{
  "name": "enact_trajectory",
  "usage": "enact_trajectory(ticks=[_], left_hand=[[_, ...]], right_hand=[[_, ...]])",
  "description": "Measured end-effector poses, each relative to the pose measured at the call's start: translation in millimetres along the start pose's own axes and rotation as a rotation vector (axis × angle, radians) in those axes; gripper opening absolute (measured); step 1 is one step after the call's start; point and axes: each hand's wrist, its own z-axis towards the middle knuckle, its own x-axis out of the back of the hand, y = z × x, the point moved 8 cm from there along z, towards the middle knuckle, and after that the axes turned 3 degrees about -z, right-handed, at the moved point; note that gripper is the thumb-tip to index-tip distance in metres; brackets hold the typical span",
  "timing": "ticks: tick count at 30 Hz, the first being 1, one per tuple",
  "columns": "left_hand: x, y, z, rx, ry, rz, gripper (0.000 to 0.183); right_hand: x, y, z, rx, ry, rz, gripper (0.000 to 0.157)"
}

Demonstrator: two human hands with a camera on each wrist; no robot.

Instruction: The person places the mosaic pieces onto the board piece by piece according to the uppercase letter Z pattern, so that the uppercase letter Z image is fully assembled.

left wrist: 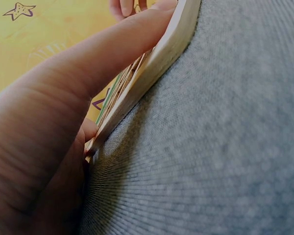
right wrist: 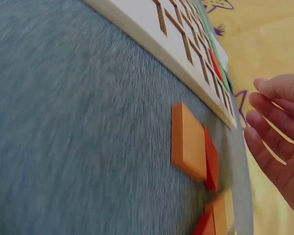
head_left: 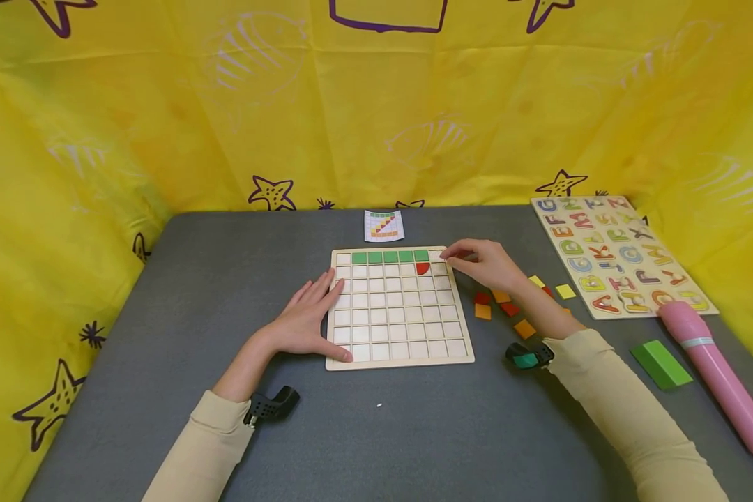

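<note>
A wooden grid board [head_left: 397,317] lies flat on the dark table. Several green square tiles [head_left: 390,257] line its top row, and a red rounded tile [head_left: 422,268] sits in the second row, below the rightmost green one. My left hand [head_left: 306,322] rests spread along the board's left side, with its thumb [left wrist: 122,46] over the near left corner and fingertips on the left edge. At the far right corner is my right hand [head_left: 480,262], its fingertips over the top row. Its fingers [right wrist: 272,117] are loosely bent, with no tile showing between them in the right wrist view.
Loose orange [head_left: 524,329], red [head_left: 510,309] and yellow tiles [head_left: 565,291] lie right of the board, partly under my right forearm. A small pattern card [head_left: 383,226] lies behind it. Farther right are a letter puzzle [head_left: 621,258], a green block [head_left: 662,364] and a pink tube [head_left: 724,380].
</note>
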Motion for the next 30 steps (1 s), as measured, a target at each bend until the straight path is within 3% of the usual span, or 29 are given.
enact_trajectory(ticks=[7,17,24,30], left_hand=[[1.0,2.3,0.0,-0.019,0.009,-0.007,0.13],[0.2,0.2,0.4,-0.001,-0.002,-0.002,0.131],[-1.1,-0.4,0.5,0.003,-0.006,-0.002,0.131],[-1.1,-1.3,0.7,0.003,-0.006,-0.009,0.131]], right_hand=[[16.4,19,-21,-0.021,-0.007,-0.041,0.017],[35.7,34,-49,-0.01,-0.04,-0.192,0.017],[33.1,34,-54,-0.009,-0.076,-0.179,0.026],[25.7,29,-47,0.035,-0.055,-0.194,0.024]])
